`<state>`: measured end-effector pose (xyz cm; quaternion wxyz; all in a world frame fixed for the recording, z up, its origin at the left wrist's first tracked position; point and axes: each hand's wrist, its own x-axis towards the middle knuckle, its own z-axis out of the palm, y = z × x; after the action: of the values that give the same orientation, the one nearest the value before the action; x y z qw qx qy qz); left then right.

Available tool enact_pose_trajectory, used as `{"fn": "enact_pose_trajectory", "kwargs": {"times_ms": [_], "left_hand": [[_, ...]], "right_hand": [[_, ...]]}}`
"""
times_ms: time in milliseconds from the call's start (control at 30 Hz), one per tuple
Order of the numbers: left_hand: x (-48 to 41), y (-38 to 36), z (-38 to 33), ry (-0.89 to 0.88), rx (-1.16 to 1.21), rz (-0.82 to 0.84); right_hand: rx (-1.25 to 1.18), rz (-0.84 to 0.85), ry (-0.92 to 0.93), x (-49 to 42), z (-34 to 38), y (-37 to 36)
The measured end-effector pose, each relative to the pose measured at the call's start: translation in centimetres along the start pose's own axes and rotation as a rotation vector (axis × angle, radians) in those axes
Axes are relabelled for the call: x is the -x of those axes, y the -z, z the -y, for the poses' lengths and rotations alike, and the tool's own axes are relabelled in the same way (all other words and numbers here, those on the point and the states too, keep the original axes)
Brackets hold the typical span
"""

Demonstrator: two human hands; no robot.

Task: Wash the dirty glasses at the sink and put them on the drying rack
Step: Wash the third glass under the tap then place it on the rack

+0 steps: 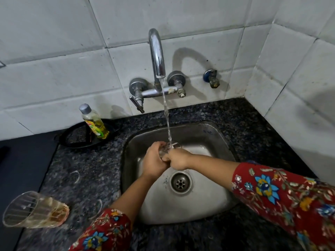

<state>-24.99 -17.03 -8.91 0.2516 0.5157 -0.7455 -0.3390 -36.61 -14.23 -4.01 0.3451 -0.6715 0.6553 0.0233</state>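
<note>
Both grips hold one clear glass (169,148) over the steel sink (223,140), under the running water. Left hand (154,161) wraps its curled fingers around the glass from the left side; right hand (176,159) closes on it from the right, so the two hands touch below the glass. The glass is tilted, its mouth turned toward the far wall, and the stream of water (166,113) from the faucet (156,53) falls right onto it.

Going left to right: a second glass (34,210) lies on its side on the dark speckled tabletop (87,167), near the left edge, with a little brownish residue in its base and its mouth pointing left. Two faint ring marks show on the tabletop beside it. Further back, a bottle of yellow dish liquid (94,122) with a grey cap stands on a black tray (72,137) against the tiled wall. The sink sits in the middle, its round drain (180,182) just below the hands. A small valve (211,77) juts from the white tiles to the right of the faucet. Red floral sleeves (282,198) cover both forearms.
</note>
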Motion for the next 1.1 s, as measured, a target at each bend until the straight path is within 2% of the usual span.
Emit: {"fn": "enact_pose_trajectory", "kwargs": {"times_ms": [100, 167, 200, 267, 333, 400, 467, 533, 633, 733, 800, 867, 933, 1033, 1100], "left_hand": [[0.1, 0.4, -0.1, -0.06, -0.255, 0.041], [-0.1, 1.0, -0.2, -0.121, -0.496, 0.093], [-0.1, 1.3, -0.2, -0.144, -0.607, 0.116], [0.0, 1.8, -0.1, -0.167, -0.757, 0.18], [0.1, 2.4, 0.0, -0.134, -0.803, 0.316], [0.2, 2.7, 0.4, 0.034, -0.624, 0.506], [0.3, 2.6, 1.1, 0.272, -0.192, 0.618], [0.4, 2.2, 1.9, 0.38, 0.099, 0.607], [0.7, 1.9, 1.9, 0.503, 0.303, 0.567], [0.6, 1.9, 1.3, 0.75, 0.561, 0.54], [0.2, 1.4, 0.5, 0.88, 0.837, 0.483], [-0.4, 0.7, -0.6, 0.926, 1.123, 0.369], [-1.2, 0.1, -1.5, 0.922, 1.303, 0.284], [-2.4, -0.5, -2.7, 0.885, 1.445, 0.268], [-2.8, -0.7, -3.0, 0.828, 1.426, 0.274]], "right_hand": [[-0.885, 0.053, -0.18, 0.1, 0.8, -0.4], [-1.223, 0.066, -0.284, 0.2, 0.6, -0.3], [-1.292, 0.072, -0.31, 0.4, 0.4, -0.3], [-1.272, 0.049, -0.339, 0.8, -0.1, -0.1], [-1.243, -0.021, -0.394, 1.1, -0.7, -0.3], [-1.294, -0.085, -0.432, 1.0, -1.4, -0.6], [-1.319, -0.117, -0.442, 0.9, -1.8, -0.6], [-1.28, -0.123, -0.426, 0.9, -1.9, -0.6], [-1.164, -0.18, -0.391, 1.3, -1.6, -0.5], [-0.968, -0.324, -0.316, 1.6, -0.9, -0.4], [-0.886, -0.316, -0.225, 1.8, -0.2, -0.5], [-0.849, -0.258, -0.177, 1.6, 0.3, -0.8], [-0.755, -0.245, -0.16, 1.2, 0.6, -0.7], [-0.562, -0.308, -0.161, 0.9, 0.3, -0.2], [-0.419, -0.333, -0.169, 0.9, -0.1, 0.1]]}}
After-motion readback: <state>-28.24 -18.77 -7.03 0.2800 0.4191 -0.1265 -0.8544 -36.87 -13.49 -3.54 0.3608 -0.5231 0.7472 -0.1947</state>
